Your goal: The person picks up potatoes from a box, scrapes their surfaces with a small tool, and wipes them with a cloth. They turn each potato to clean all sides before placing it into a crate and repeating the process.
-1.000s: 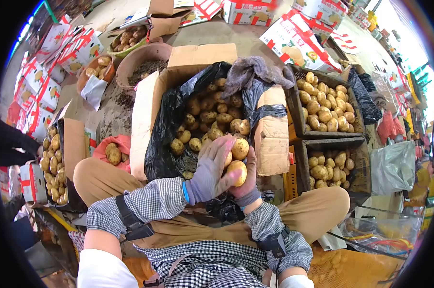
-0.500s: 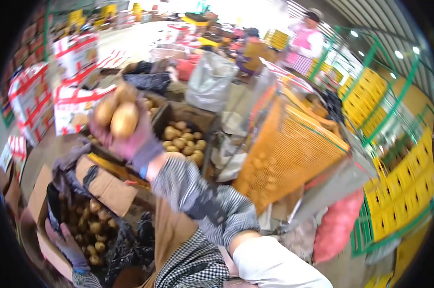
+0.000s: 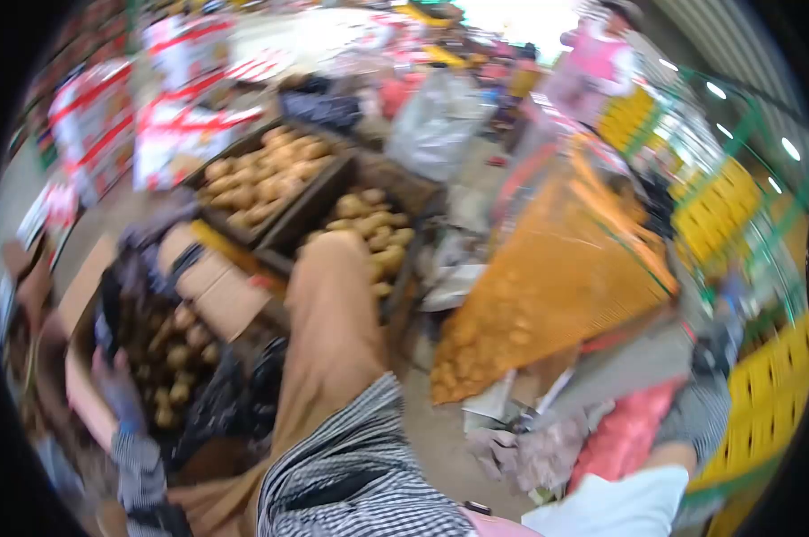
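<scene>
My left hand (image 3: 120, 394), in a greyish-purple glove, rests at the inner side of a cardboard box (image 3: 89, 285), fingers stretched out. The box holds many small potatoes (image 3: 179, 358) and a black plastic liner (image 3: 215, 407). Far to the right reaches my right arm, its checked sleeve (image 3: 695, 416) above a red mesh sack (image 3: 624, 434). My right hand (image 3: 732, 291) is smeared by motion beside the yellow crates, and its fingers cannot be made out. In front of my knee stand two crates, one with larger potatoes (image 3: 266, 177), the other with smaller potatoes (image 3: 369, 224).
An orange mesh bag (image 3: 548, 286) with potatoes in its lower end leans right of the crates. Yellow crates (image 3: 767, 394) are stacked at the right. Red-and-white cartons (image 3: 96, 125) stand at the left, a whitish sack (image 3: 440, 125) behind. A person in pink (image 3: 592, 67) stands farther back.
My right hand, which held several potatoes over the far-left crate, has swung away to the far right. That crate's potatoes now show. My left hand has stayed at the box.
</scene>
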A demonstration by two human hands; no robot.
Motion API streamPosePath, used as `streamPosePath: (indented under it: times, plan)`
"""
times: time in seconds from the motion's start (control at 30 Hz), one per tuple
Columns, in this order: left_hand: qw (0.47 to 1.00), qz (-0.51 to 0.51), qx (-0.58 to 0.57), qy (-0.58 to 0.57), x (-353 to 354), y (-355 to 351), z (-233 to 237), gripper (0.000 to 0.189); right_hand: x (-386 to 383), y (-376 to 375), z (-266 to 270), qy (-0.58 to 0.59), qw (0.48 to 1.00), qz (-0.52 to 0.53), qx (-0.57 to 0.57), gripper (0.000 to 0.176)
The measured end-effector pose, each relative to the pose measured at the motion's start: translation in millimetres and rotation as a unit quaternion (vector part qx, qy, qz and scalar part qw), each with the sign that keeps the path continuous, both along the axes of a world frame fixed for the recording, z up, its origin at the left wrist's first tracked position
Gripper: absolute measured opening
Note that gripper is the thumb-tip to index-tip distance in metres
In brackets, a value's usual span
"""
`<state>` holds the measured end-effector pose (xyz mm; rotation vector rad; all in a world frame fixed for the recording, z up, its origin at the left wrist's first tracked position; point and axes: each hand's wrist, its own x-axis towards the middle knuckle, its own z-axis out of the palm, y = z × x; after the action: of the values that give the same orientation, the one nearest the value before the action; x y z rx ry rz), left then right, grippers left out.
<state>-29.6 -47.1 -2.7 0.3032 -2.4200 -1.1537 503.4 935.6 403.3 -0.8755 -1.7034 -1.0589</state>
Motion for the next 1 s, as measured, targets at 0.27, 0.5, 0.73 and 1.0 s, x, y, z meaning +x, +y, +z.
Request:
streamPosePath:
  times: [0.27, 0.5, 0.73, 1.0]
  plan:
    - [0.995, 0.02, -0.077, 0.062, 3, -7, -24, 0.048, -250, -279, -24, 0.172, 0.821, 0.514, -0.181, 0.03]
    - [0.975, -0.07, 0.206, 0.041, 2, 7, -3, 0.049, -497, -520, -177, -0.164, 0.481, 0.657, -0.557, 0.039]
    - [0.965, -0.234, 0.092, 0.07, 26, 32, 25, 0.061, -570, -711, -372, -0.453, 0.049, 0.592, -0.665, 0.024]
    - [0.95, -0.257, 0.018, -0.176, 29, 43, 18, 0.019, -575, -739, -383, -0.576, 0.162, 0.663, -0.45, 0.02]
